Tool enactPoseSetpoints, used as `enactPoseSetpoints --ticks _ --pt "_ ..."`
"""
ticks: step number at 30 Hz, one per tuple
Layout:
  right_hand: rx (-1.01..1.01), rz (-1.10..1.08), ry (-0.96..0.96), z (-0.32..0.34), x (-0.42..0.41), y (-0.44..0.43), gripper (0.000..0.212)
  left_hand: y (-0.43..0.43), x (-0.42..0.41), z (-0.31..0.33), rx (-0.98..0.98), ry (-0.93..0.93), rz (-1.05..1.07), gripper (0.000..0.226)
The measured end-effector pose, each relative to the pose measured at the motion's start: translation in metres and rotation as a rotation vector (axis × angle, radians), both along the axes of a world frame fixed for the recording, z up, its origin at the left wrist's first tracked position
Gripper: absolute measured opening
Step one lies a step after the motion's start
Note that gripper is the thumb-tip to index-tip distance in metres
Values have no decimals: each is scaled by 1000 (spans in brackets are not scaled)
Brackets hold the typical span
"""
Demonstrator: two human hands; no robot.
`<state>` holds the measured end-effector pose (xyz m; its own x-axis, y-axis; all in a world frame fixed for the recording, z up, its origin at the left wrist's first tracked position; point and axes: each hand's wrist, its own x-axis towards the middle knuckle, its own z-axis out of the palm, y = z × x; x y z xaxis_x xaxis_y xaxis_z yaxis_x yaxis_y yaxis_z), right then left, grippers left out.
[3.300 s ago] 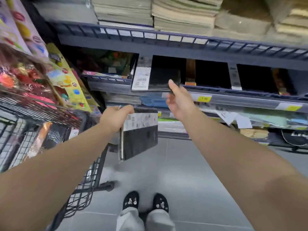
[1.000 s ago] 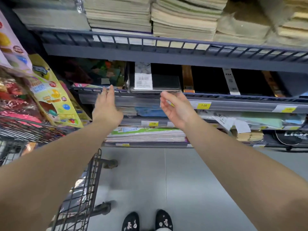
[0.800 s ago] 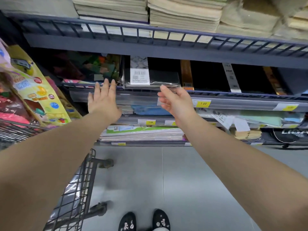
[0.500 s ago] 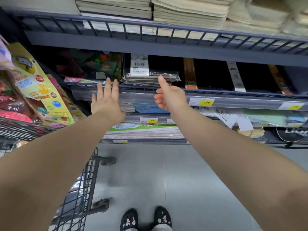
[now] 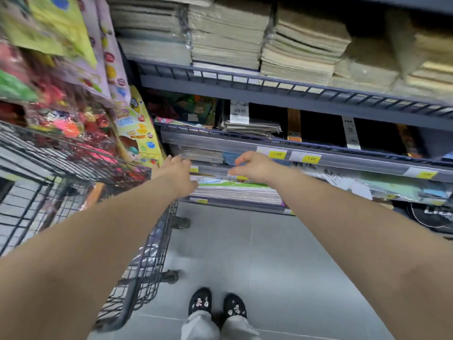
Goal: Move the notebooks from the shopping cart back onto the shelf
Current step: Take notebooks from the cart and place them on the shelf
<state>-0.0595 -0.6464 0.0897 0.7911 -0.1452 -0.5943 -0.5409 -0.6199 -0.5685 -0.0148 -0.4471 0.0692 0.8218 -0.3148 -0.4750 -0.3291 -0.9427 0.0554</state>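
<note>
The notebooks (image 5: pixel 250 126) lie on the shelf (image 5: pixel 289 143), above both hands; left hand (image 5: pixel 177 171) and right hand (image 5: pixel 253 165) are empty, loosely open.

Motion-blurred fingers (image 5: pixel 171 159), cart (image 5: pixel 147 266) contents unclear

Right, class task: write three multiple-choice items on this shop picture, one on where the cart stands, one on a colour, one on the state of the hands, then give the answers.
1. Where is the shopping cart?
A. on the person's left
B. on the person's right
C. behind the shelf

2. What colour are the price tags on the shelf rail?
A. red
B. yellow
C. blue

3. What do the left hand and right hand hold?
A. a notebook each
B. one notebook together
C. nothing

Answers: 1 A, its wire basket sits beside the left arm. 2 B, the tags show yellow. 3 C, both hands are open and empty, below the shelved notebooks.
</note>
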Motion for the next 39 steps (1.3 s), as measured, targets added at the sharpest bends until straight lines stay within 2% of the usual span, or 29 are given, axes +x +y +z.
enactPoseSetpoints --ticks 3,6,10,16,23,33,39 --pt "-96 216 37 18 -16 21 68 25 -27 22 23 -29 4 66" --pt "-164 323 10 25 -34 43 78 50 -60 39 -1 -51 68 65" --pt "-332 475 -61 31 -64 81 85 80 -113 57 18 -50 170 72" --pt "-332 653 -145 37 -99 141 80 139 -176 58 51 -35 370 74" --pt "-325 630 -246 25 -124 216 71 228 -197 53 -2 -84 449 65" --pt "-383 423 -110 -5 -129 348 79 374 -163 45 -23 -57 330 71" --pt "-362 393 -80 -22 -132 399 70 427 -147 36 -22 -5 299 71"
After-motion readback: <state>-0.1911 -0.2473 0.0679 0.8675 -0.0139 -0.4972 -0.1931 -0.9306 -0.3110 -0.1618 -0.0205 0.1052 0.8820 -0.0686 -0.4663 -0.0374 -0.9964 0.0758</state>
